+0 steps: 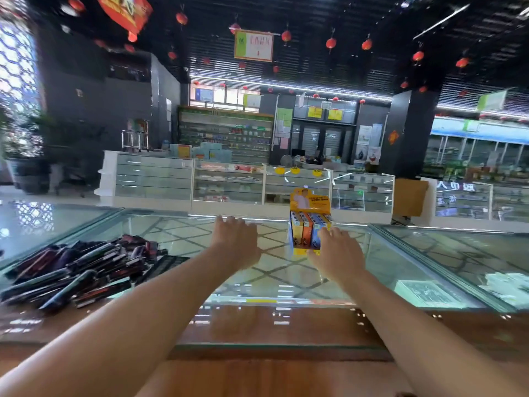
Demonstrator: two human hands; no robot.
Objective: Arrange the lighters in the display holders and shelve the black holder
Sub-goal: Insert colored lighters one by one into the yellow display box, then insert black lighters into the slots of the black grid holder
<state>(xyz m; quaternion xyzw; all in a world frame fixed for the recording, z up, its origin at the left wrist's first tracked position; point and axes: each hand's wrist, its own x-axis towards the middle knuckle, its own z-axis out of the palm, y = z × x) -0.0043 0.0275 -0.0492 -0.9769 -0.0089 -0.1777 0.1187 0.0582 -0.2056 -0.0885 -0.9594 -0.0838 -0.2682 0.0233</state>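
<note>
Item: right grip (335,253), with fingers straight and spread, palm down, holding nothing. Its fingertips are at the front of the yellow display holder (308,209); whether they touch it or stop just short, you cannot tell from this view. Item: left grip (236,242), likewise flat and empty, fingers reaching to the far edge of the tabletop (274,270) near its middle, well apart from any stock. Item: yellow display holder, upright at the far edge, right of centre, with a printed header card standing at its back and rows filled with orange, yellow and blue lighters (305,229). Item: loose dark lighters (77,270), a heaped, unsorted pile toward the left edge, lying at all angles. Item: dark slotted piece (164,263) at the pile's right margin, possibly the black holder but too blurred to confirm. Handling note: the step in hand looks like taking hold of the yellow holder to set it square. Bring your left grip across to its other side wall so both palms bracket the box low down, below the header card. Slide it rather than lift it, since the upright lighters could spill across the glass if it tilts. Hold your forearms clear of the pile when you turn to it.
</note>
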